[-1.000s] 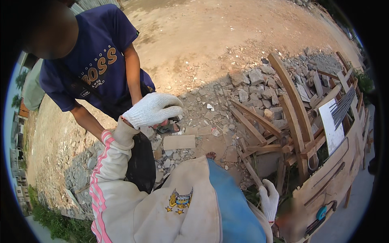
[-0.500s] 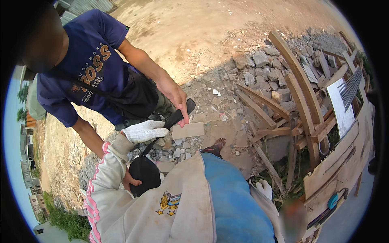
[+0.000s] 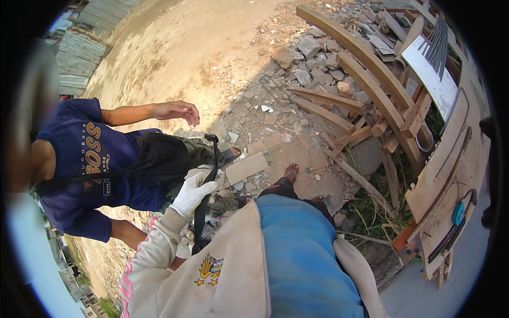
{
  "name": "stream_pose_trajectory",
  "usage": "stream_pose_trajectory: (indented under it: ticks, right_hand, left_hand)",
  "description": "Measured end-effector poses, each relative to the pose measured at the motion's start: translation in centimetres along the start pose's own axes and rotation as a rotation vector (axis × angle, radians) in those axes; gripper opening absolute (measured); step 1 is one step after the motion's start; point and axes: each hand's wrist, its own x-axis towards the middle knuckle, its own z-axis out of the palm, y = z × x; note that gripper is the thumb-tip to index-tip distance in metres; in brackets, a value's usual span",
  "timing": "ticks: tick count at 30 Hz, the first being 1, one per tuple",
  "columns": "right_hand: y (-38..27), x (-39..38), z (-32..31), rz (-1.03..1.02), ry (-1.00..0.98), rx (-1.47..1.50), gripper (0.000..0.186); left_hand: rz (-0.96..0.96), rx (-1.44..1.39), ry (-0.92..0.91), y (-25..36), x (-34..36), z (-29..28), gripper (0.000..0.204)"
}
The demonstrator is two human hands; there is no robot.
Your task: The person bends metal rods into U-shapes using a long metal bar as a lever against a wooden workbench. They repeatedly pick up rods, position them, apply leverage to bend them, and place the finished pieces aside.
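Note:
My left hand (image 3: 193,192), in a white knitted glove, grips a black strap (image 3: 200,222) that stands up above it and runs down behind my cream jacket sleeve. Facing me at the left, a person in a dark blue T-shirt (image 3: 74,169) holds one hand (image 3: 177,112) with loosely bent fingers just above the strap's top end, apart from it. That person's other forearm (image 3: 128,233) goes down behind my sleeve, where the hand is mostly hidden. My right hand is out of sight; only its sleeve (image 3: 360,270) shows at the lower right.
Broken concrete (image 3: 308,46) and timber beams (image 3: 352,37) lie at the right, with a white board (image 3: 429,74), metal rods, and plywood (image 3: 440,196) bearing a teal tape measure (image 3: 458,212). Dirt ground (image 3: 185,47) spreads behind the person; corrugated sheeting (image 3: 79,61) stands upper left.
The person's upper hand has let go of the strap and drawn back. My left hand has moved down and now grips the strap upright. My right glove has gone out of sight.

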Motion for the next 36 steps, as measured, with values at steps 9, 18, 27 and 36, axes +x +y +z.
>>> stream_pose_trajectory:
  ticks: [9,18,27,36]
  right_hand:
    - [6.6,-10.3,12.9,0.308,0.101,0.452,0.044]
    - [3.6,-17.1,26.9,0.54,0.099,0.844,0.046]
    - [3.3,-16.8,27.8,0.558,0.31,1.223,0.048]
    - [6.6,-17.0,17.7,0.575,1.203,1.569,0.055]
  left_hand:
    - [-0.005,1.133,0.059,0.8,1.1,1.8,0.035]
    - [0.156,1.182,-0.271,4.8,9.2,7.9,0.033]
    - [0.25,1.082,-0.413,5.5,13.7,13.2,0.032]
    - [0.246,1.02,-0.447,5.0,15.6,14.7,0.03]
